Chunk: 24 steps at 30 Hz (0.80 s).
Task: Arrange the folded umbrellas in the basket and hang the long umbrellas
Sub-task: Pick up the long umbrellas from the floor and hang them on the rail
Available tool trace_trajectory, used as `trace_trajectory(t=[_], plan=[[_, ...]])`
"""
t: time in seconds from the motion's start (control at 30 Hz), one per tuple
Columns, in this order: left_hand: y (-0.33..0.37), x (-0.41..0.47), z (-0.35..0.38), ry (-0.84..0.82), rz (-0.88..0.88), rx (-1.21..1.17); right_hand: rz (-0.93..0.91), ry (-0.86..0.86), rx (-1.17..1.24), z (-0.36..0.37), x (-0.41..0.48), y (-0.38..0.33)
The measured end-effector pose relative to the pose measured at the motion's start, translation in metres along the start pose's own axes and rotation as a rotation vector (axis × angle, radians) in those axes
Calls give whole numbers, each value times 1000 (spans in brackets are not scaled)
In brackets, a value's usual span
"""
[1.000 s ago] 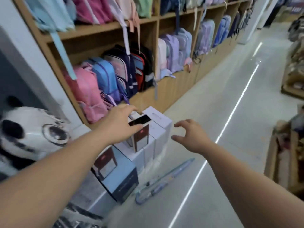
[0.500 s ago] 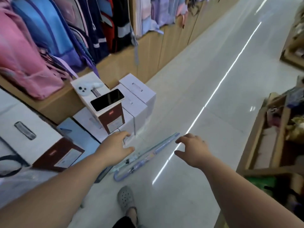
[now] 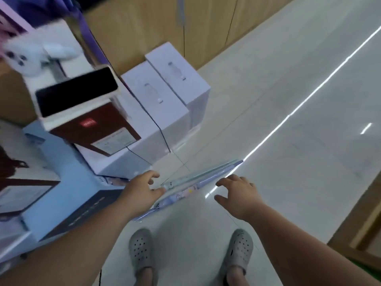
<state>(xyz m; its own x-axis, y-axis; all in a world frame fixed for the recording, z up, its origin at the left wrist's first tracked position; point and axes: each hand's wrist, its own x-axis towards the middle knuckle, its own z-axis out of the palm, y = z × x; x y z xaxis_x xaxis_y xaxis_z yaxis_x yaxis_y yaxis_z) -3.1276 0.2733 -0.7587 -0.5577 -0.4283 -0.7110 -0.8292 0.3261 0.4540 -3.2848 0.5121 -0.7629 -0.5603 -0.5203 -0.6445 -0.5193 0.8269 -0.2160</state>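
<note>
Pale blue and lilac, a long closed umbrella (image 3: 193, 181) in a clear sleeve is lying flat on the glossy light grey tiled floor (image 3: 288, 120). It is running diagonally, with its pointed tip aiming up and to the right and its other end disappearing under the left forearm.

The left grip (image 3: 142, 190) is hovering over the umbrella's middle, released, with its fingers loosely bent and spread and nothing in them. Its thumb is lying right at the umbrella's edge, but whether it is touching cannot be told. The right grip (image 3: 237, 195) is also released, with fingers fanned out and thumb wide. It is reaching down just beside the umbrella's right side, apart from it.

Two grey perforated clogs (image 3: 140, 248) are standing on the floor below the umbrella, one under each arm.

To the left, several white cardboard boxes (image 3: 165, 96) are sitting in a row against a light wooden panel (image 3: 165, 21). A maroon and white box (image 3: 90, 126) is resting on that stack, carrying a dark-screened phone (image 3: 76, 96) on its top. A large light blue box (image 3: 68, 182) is lying nearer, touching the left forearm's side. A blurred white plush toy (image 3: 31, 56) is sitting at the upper left.
</note>
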Motion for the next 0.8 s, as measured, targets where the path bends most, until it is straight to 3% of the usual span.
trace_trajectory(t=[0.2, 0.47, 0.63, 0.8], plan=[[-69, 132, 120, -34, -145, -97, -42, -176, -57, 120, 135, 57], [-155, 236, 245, -71, -341, -269, -76, -197, -126, 260, 246, 99], [-190, 274, 298, -125, -412, -364, -287, -230, -212, 306, 296, 92], [-201, 294, 329, -145, -458, -471, -282, -182, -215, 327, 329, 92]])
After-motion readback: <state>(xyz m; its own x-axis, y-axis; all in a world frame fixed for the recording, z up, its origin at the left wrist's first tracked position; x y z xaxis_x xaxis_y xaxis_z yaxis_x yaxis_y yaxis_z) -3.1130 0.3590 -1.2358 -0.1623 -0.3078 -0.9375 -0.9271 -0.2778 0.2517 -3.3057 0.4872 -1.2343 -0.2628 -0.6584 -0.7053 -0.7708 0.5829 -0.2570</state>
